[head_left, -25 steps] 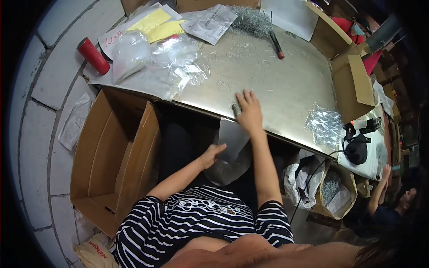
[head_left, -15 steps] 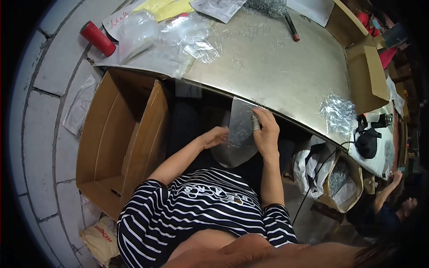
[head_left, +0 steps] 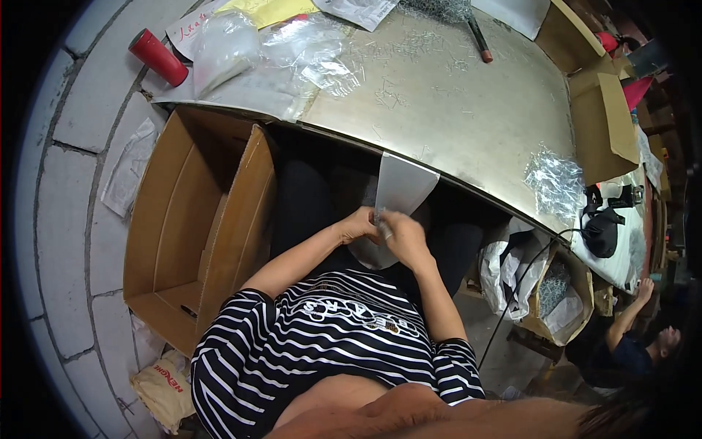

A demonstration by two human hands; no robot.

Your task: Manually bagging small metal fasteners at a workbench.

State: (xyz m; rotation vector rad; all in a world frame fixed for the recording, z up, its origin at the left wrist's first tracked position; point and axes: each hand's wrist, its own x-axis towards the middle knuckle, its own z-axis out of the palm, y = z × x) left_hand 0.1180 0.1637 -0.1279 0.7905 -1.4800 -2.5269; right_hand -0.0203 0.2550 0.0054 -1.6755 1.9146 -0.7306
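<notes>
Both hands, left (head_left: 357, 225) and right (head_left: 398, 233), pinch the lower edge of a clear bag (head_left: 398, 192) held upright just below the bench (head_left: 468, 124) edge, right of the carton (head_left: 197, 219).

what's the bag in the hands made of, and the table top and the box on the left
Bag: seemingly thin translucent plastic, pale and slightly glossy. Table top: likely sheet metal, dull grey sheen with scuffs. Box: brown cardboard, matte, with folded flaps.

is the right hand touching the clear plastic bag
Touching: the head view shows the right hand pinching the clear plastic bag at its lower part.
</notes>
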